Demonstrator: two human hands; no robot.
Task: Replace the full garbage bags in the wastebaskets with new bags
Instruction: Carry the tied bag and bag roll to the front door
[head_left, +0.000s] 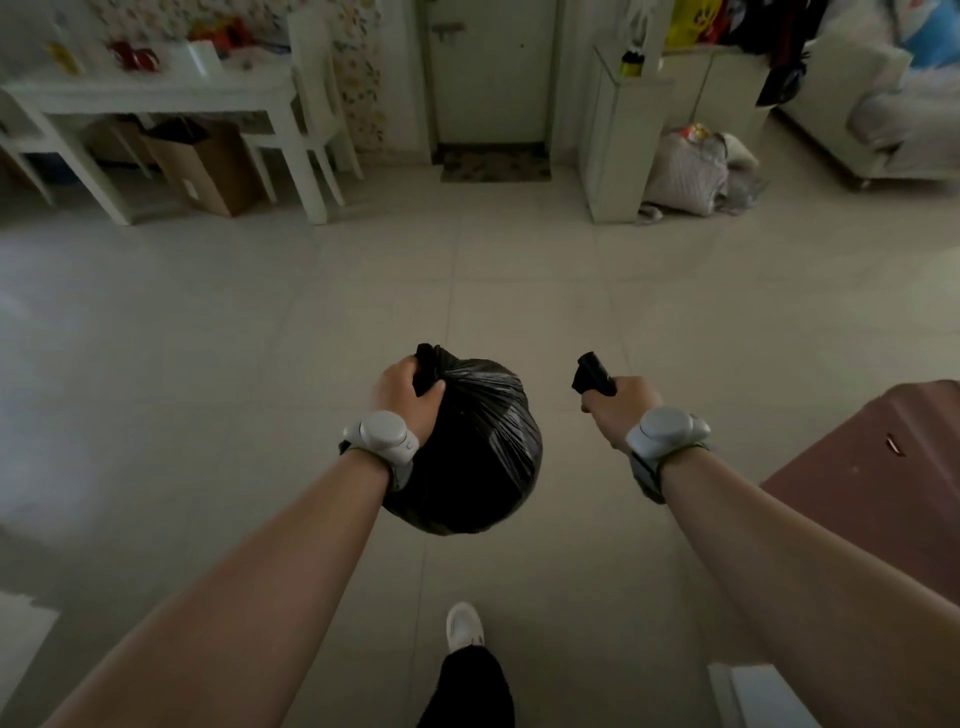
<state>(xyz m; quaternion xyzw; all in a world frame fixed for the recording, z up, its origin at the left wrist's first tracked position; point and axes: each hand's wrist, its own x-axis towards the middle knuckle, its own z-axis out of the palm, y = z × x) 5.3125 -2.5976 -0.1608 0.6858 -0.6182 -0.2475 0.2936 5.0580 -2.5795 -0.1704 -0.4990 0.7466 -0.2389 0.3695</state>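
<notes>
two hands mid-frame: left hand (404, 392) grips full black garbage bag (478, 447) by its neck, right hand (618, 410) clenches folded black bag (593, 375).

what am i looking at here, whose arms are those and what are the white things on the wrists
There is no machine here. A person wears a camera on the head, so this single picture looks forward and down over their own arms. The left hand grips the gathered neck of a full black garbage bag, held above the tiled floor. The right hand grips a small black bundle, probably new bags rolled up. The white wristbands look like tracking devices, though I cannot be sure. Below is one white shoe; ahead stand a door and a white table.
</notes>
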